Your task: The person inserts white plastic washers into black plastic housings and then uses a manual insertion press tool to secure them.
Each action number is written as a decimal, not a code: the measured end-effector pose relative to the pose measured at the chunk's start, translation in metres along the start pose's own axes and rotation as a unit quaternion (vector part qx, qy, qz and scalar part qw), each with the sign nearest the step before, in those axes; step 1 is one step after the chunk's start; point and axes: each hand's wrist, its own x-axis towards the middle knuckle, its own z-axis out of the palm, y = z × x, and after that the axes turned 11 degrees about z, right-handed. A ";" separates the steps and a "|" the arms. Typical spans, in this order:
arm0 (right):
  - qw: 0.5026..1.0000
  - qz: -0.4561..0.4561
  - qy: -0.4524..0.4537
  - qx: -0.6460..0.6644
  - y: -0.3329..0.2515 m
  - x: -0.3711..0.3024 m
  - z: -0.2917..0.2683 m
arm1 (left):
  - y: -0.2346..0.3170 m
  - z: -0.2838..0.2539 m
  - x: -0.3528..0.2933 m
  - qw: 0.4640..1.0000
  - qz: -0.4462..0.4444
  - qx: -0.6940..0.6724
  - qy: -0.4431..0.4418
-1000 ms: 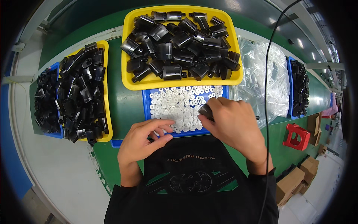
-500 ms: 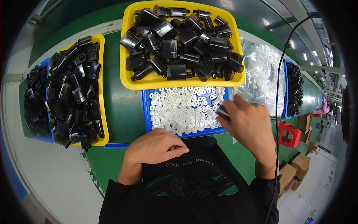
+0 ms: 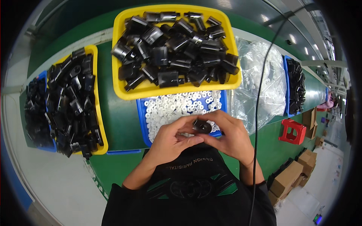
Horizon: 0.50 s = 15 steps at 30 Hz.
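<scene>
My two hands meet over the near edge of a blue tray (image 3: 143,124) full of small white ring washers (image 3: 166,109). A black, glossy, cylindrical plastic part (image 3: 202,126) sits between them, its end with a hole turned up toward me. My right hand (image 3: 234,137) is closed round it, with fingers behind and thumb in front. My left hand (image 3: 166,141) is curled, its fingers against the part's left side and its thumb just below. Whether a washer is in the left fingers is hidden.
Beyond the washers stands a yellow tray (image 3: 120,84) heaped with similar black parts. At left are another yellow tray (image 3: 101,137) and a blue tray of black parts. Clear plastic bags (image 3: 260,83) lie at right, and a black cable (image 3: 259,101) hangs across the view. A red stool (image 3: 292,132) stands beyond.
My right hand has come left and down with the black part. My left hand has moved right and up to meet it. The whole view has shifted slightly.
</scene>
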 end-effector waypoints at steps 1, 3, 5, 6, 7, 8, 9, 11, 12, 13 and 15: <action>1.000 0.001 0.011 0.002 0.000 -0.001 -0.005 | -0.007 -0.002 -0.002 1.000 0.002 0.005 -0.010; 0.996 0.027 -0.078 0.046 0.000 -0.001 -0.016 | -0.018 -0.006 -0.005 0.998 -0.044 -0.037 0.016; 0.990 0.052 -0.074 0.106 0.014 0.007 -0.024 | -0.012 -0.009 -0.001 0.999 -0.029 -0.003 0.020; 0.999 0.011 0.021 0.038 0.030 0.018 -0.016 | -0.009 -0.014 -0.003 0.999 -0.014 0.022 0.042; 0.992 -0.022 0.121 -0.036 0.049 0.024 -0.004 | -0.007 -0.016 -0.004 0.998 0.001 0.040 0.055; 0.991 -0.021 0.130 -0.036 0.057 0.025 0.003 | -0.002 -0.017 -0.001 0.996 0.026 0.027 0.079; 0.981 -0.016 0.134 -0.142 0.064 0.027 0.008 | -0.002 -0.021 0.000 0.994 0.061 0.043 0.075; 0.948 -0.005 0.148 -0.282 0.069 0.031 0.019 | 0.009 -0.020 0.000 0.989 0.075 0.056 0.116; 0.945 -0.005 0.158 -0.285 0.070 0.031 0.025 | 0.015 -0.022 -0.005 0.988 0.092 0.063 0.111; 0.941 -0.005 0.173 -0.291 0.074 0.033 0.028 | 0.014 -0.027 -0.012 0.985 0.090 0.069 0.127; 0.933 -0.017 0.189 -0.306 0.081 0.035 0.034 | 0.010 -0.036 -0.017 0.982 0.082 0.096 0.142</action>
